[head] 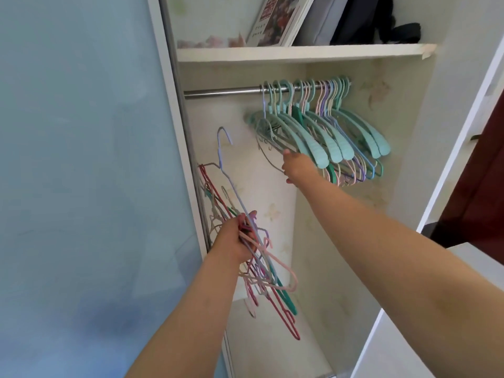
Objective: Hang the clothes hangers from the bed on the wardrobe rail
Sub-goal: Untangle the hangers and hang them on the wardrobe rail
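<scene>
An open white wardrobe with a pale sliding door holds the scene, its steel rail (221, 92) the landmark. Nearest, below the rail's bare left end, the left hand (234, 241) grips a tangled bunch of thin wire hangers (261, 271), still unhung. Farther in, the right hand (296, 166) touches a grey wire hanger (268, 148) under the crowded teal plastic hangers (319, 135) at the rail's right; its grip is unclear, and the print on the framed picture (275, 20) shelved above the rail is unreadable.

Above you, a white shelf (300, 52) carries a leaning framed picture (278, 20) beside grey and dark bags (362, 19). To your left stands a frosted blue sliding door (81, 159).
</scene>
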